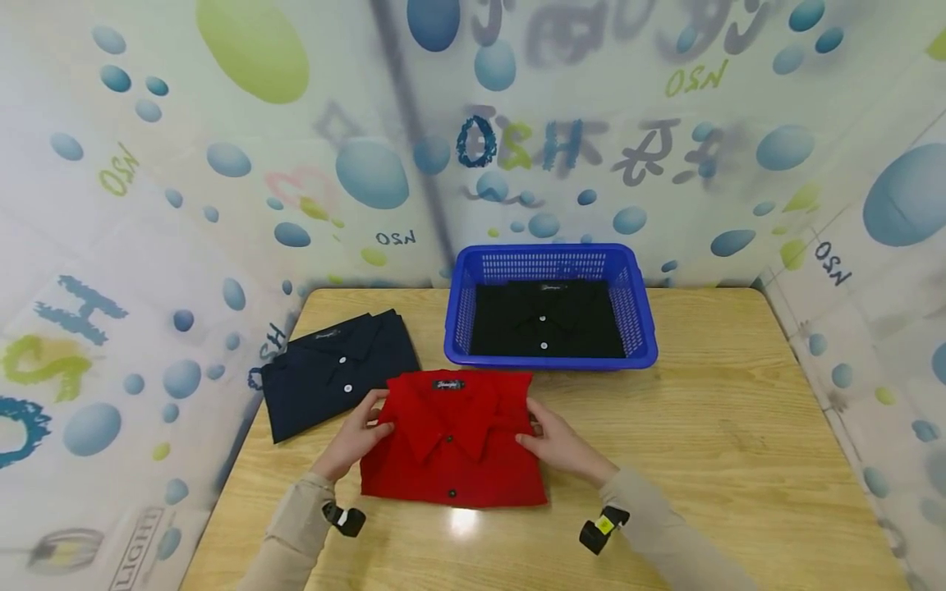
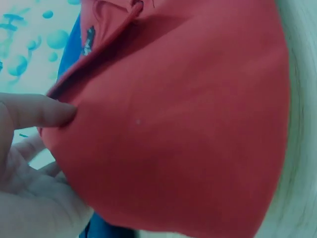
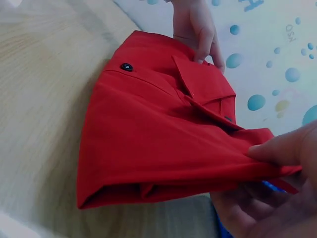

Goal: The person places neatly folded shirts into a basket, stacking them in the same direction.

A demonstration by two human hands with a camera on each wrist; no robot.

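Note:
A folded red shirt (image 1: pixel 473 476) with a collar and dark buttons is held between both hands in the head view. My left hand (image 1: pixel 360 437) pinches its left edge, thumb on top and fingers beneath. On the opposite edge, my right hand (image 1: pixel 562 443) pinches the cloth the same way. The right wrist view shows the folded layers of the red shirt (image 3: pixel 148 129) at the side, with the right thumb pressing from above. In the left wrist view, the left thumb lies on the red shirt (image 2: pixel 173 129) near the collar.
Behind the red shirt stands a blue plastic basket (image 1: pixel 550 362) with a folded black shirt (image 1: pixel 510 324) inside. A folded navy shirt (image 1: pixel 310 394) lies at the table's left. The wooden table (image 1: pixel 739 460) meets patterned wall sheets (image 1: pixel 310 164) at the back and sides.

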